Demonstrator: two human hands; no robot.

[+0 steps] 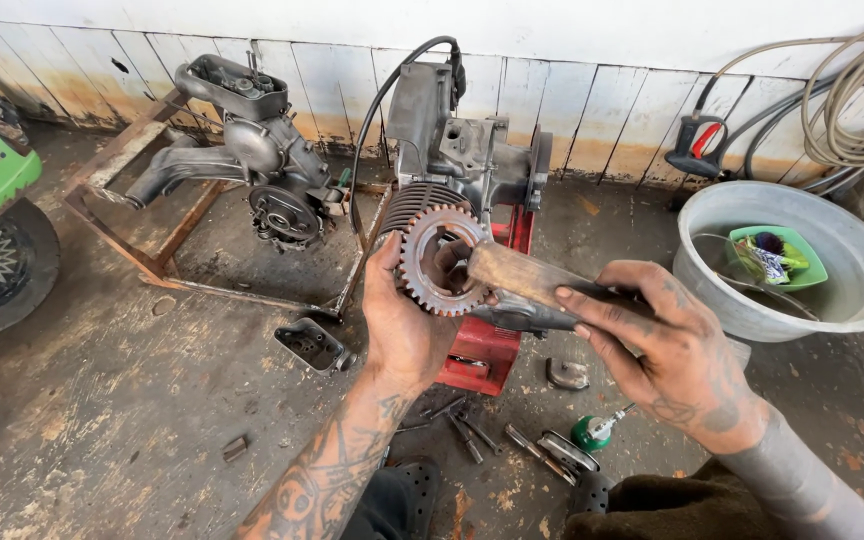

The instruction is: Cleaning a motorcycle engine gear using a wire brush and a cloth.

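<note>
A: What is the toothed gear (439, 258) made of?

B: Metal. It looks rusty, rough and dull. The hammer handle (532, 277) poking into it is wood, worn and matt.

A: And the engine (467, 160) behind?

B: Grey metal, greasy and not shiny. It sits on a red stand (492, 350) with chipped paint.

A: The big basin (857, 290)?

B: Dull grey metal, smooth inside. The little green bowl (797, 262) in it looks like shiny plastic.

A: The floor (102, 400)?

B: Rough, stained and dusty. The frame (132, 210) on it is rusty metal.

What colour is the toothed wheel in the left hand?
Rusty reddish-brown, seen in the head view: the gear in the left hand.
</note>
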